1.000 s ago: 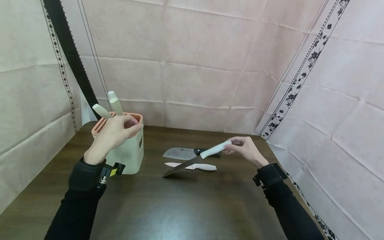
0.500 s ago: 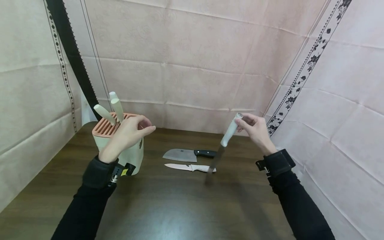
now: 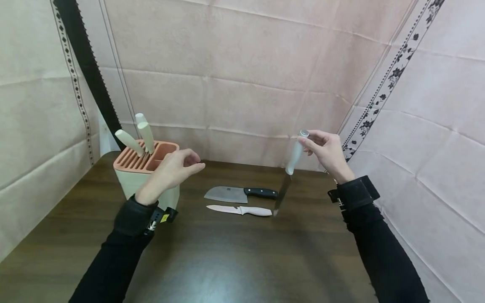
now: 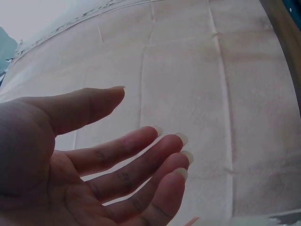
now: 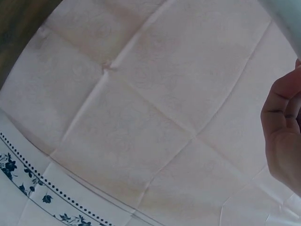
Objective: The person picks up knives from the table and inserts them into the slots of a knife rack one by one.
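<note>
Nothing readable is showing anywhere; the cleaver (image 3: 226, 194) is carrying a small mark on its blade (too blurred to read).

2 knives (image 3: 242, 202) block table centre; front w/ room.

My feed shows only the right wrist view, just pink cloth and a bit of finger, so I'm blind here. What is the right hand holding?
Observer: The right hand pinches the white handle end of a long knife, which hangs blade down.
Operator: Is the tip on the table?
Observer: It hangs close above the dark wooden table, beside a white-handled knife; I cannot tell if it touches.
Operator: And the left hand?
Observer: The left hand holds nothing, fingers relaxed, in front of the knife block.
</note>
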The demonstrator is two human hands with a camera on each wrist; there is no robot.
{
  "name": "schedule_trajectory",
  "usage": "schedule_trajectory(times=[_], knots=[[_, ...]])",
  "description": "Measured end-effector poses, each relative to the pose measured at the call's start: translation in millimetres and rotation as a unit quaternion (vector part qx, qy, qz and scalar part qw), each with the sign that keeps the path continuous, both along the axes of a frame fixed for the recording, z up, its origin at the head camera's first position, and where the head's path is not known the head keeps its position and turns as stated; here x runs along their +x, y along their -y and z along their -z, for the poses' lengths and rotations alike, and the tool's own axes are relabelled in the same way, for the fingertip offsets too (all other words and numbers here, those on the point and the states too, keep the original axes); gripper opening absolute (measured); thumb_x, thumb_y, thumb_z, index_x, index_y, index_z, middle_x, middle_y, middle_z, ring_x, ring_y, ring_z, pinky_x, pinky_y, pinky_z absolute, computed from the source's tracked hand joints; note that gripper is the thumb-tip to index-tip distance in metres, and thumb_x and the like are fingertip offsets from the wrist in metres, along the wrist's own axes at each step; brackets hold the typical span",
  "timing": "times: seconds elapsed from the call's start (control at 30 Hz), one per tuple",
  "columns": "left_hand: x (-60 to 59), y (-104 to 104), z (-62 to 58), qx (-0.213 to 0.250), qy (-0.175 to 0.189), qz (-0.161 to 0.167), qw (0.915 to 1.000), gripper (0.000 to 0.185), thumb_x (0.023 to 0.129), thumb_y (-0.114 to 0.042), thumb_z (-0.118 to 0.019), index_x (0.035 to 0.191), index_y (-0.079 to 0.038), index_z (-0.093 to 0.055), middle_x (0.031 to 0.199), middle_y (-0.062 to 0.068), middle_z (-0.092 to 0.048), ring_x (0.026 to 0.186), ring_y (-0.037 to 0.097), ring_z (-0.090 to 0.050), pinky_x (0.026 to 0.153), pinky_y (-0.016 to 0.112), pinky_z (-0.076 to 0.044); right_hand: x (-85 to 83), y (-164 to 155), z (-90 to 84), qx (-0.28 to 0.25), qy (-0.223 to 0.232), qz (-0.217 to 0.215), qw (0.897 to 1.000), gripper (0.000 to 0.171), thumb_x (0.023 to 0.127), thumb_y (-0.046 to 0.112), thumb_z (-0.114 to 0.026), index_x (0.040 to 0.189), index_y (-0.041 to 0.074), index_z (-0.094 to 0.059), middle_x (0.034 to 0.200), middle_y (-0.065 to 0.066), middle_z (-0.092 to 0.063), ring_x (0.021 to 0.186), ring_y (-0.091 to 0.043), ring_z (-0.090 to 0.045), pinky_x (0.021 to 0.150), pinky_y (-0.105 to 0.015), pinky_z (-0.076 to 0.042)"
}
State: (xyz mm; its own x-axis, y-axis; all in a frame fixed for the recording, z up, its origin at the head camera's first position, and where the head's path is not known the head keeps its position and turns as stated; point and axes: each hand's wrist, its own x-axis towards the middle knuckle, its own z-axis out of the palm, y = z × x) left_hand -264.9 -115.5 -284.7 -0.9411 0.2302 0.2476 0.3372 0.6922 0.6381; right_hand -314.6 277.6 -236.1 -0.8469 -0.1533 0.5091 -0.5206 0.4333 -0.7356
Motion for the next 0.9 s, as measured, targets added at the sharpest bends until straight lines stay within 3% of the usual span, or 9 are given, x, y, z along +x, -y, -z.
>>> schedule_trajectory(times=[0.7,0.9], knots=[[-10.4,-23.8,11.5,-0.008,0.005,0.017,0.9998,0.035,0.093,-0.031,-0.062,0.114,-0.002,-0.062,0.111,0.015,-0.067,0.104,0.03,-0.06,0.091,0.046,-0.047,-3.6,27.2,-4.2,0.029,0.025,-0.027,0.999,0.036,0.088,0.023,-0.071,0.114,-0.001,-0.067,0.082,0.01,-0.072,0.069,-0.015,-0.066,0.065,-0.028,-0.055],[-10.8,-27.5,12.4,-0.007,0.012,0.025,0.9996,0.034,0.093,-0.031,-0.062,0.113,-0.003,-0.062,0.111,0.015,-0.067,0.105,0.03,-0.059,0.092,0.046,-0.047,-3.5,35.0,-6.2,0.041,0.036,-0.035,0.998,0.036,0.089,0.023,-0.07,0.115,-0.001,-0.067,0.084,0.01,-0.072,0.069,-0.01,-0.065,0.066,-0.028,-0.055]])
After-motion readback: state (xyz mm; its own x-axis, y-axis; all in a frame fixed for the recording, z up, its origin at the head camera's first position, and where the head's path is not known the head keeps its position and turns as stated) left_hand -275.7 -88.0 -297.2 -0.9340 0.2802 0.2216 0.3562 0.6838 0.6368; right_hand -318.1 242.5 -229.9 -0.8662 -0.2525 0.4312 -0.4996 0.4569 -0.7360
